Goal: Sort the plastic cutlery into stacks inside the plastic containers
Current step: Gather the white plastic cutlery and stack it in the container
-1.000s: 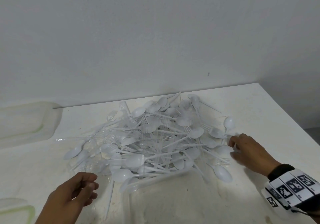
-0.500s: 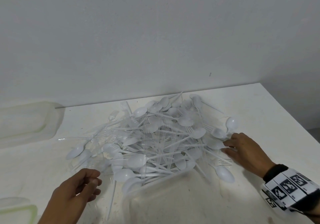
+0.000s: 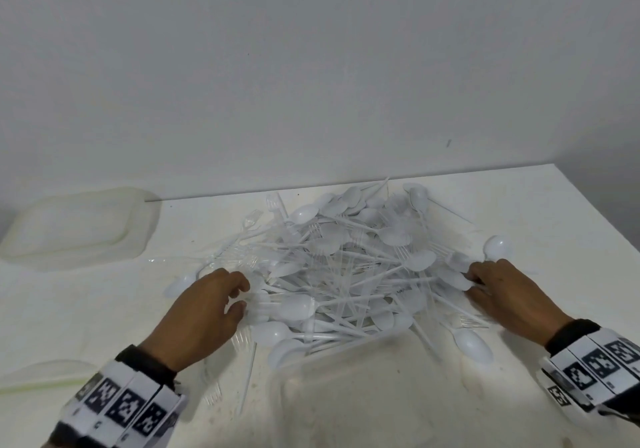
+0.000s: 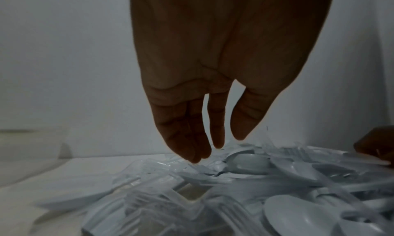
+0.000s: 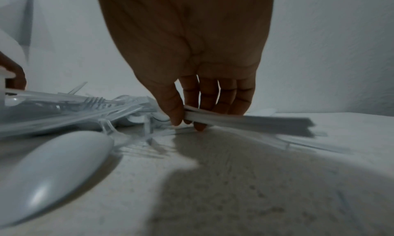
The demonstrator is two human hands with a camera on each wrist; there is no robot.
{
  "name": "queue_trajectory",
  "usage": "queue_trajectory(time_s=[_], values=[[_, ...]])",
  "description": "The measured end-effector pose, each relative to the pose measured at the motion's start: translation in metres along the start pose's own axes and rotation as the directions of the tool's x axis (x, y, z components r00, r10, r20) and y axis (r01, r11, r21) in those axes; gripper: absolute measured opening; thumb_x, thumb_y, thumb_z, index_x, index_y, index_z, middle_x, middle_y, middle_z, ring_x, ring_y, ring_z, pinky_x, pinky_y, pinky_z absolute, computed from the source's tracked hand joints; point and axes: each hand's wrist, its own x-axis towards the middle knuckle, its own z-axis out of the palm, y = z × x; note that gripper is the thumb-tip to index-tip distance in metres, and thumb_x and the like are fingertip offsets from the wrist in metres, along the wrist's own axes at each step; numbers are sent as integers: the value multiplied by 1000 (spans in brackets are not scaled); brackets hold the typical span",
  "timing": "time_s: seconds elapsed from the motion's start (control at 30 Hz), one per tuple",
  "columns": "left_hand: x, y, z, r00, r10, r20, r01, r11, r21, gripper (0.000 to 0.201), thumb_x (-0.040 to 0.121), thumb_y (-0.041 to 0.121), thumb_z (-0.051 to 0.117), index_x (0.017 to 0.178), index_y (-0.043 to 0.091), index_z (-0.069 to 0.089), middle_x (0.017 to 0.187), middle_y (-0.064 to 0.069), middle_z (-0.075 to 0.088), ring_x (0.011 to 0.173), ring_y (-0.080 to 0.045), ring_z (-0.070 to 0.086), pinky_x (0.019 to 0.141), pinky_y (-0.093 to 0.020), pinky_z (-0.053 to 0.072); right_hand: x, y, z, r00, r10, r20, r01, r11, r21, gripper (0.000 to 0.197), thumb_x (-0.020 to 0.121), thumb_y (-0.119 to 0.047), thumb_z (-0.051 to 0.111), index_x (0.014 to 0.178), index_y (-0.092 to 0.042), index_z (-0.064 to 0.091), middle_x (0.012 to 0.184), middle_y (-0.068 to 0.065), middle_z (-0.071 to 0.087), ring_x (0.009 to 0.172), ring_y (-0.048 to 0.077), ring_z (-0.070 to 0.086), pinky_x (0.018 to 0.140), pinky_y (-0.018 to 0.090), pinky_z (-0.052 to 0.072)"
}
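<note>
**A:** What has changed on the left?

**B:** The left hand [image 3: 204,312], low by the tabletop's near edge a second ago, has moved up to the left fringe of the cutlery heap [image 3: 349,271]. Its fingers [image 4: 192,148] hang relaxed over clear forks, grasping nothing. Sorting is only starting.

**A:** And the containers?

**B:** One clear tub [image 3: 76,225] sits far left against the wall, well apart from the heap. Another, the near container [image 3: 363,395], lies just in front of it, with spoons overhanging its rim. Neither shows a stack.

**A:** The right side?

**B:** The right hand [image 3: 502,291] stays at the heap's right edge, thumb and fingers pinching a bundle of white handles [image 5: 245,121].

**A:** Obstacles?

**B:** Forks and spoons interlock; pulling one likely drags its neighbours. A loose spoon [image 3: 472,343] lies beside the right wrist on the tabletop [image 3: 554,212].
</note>
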Motion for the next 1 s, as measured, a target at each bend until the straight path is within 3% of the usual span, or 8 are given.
queue_trajectory(time_s=[0.13, 0.27, 0.33, 0.4, 0.53, 0.7, 1.0], values=[[6, -8, 0, 997, -59, 39, 57, 997, 52, 13, 87, 23, 62, 95, 30, 55, 86, 12, 56, 69, -3, 52, 62, -16, 36, -4, 5, -8, 998, 61, 33, -63, 997, 41, 23, 91, -15, 63, 82, -27, 46, 68, -6, 57, 62, 11, 51, 55, 29, 39], [-3, -6, -4, 982, -90, 164, 73, 992, 102, 17, 84, 36, 63, 75, 31, 49, 75, 10, 57, 69, -5, 53, 60, -17, 38, -7, 0, -13, 995, 84, 48, -89, 990, 113, 38, 90, -13, 63, 77, -35, 34, 63, -11, 52, 57, 5, 49, 53, 24, 37], [-16, 1, 4, 950, -125, 286, 90, 987, 133, 19, 83, 43, 63, 81, 30, 50, 79, 11, 57, 72, -4, 52, 62, -18, 40, -9, -3, -15, 992, 122, 29, -125, 984, 125, 33, 90, -11, 62, 80, -31, 37, 62, -9, 52, 56, 6, 49, 54, 23, 36], [-30, 10, 17, 931, -164, 326, 109, 977, 181, 24, 82, 47, 61, 90, 30, 46, 86, 13, 55, 79, -6, 52, 64, -20, 38, -11, -6, -16, 985, 170, 16, -170, 975, 141, 22, 91, -12, 61, 86, -22, 42, 64, -3, 55, 58, 8, 50, 54, 21, 36], [-40, 19, 33, 954, -223, 201, 184, 963, 196, 34, 84, 46, 59, 98, 29, 33, 89, 10, 54, 81, -12, 52, 62, -23, 36, -10, -13, -19, 974, 226, 16, -225, 954, 199, 28, 91, -12, 61, 79, -24, 40, 62, 1, 54, 57, 16, 50, 54, 26, 36], [-39, 21, 43, 965, -233, 118, 224, 971, 85, 31, 85, 30, 58, 98, 25, 31, 71, 4, 52, 62, -14, 47, 48, -23, 26, -6, -25, -28, 961, 274, -24, -262, 938, 226, 38, 91, -12, 61, 69, -26, 33, 57, -1, 47, 53, 16, 44, 53, 27, 34], [-38, 7, 18, 965, -220, 140, 204, 972, 120, 34, 81, 18, 56, 101, 25, 30, 64, 1, 50, 58, -13, 46, 51, -24, 31, -5, -32, -38, 950, 310, -44, -286, 915, 285, 38, 90, -11, 61, 67, -19, 32, 58, -2, 39, 54, 15, 33, 53, 31, 27]])
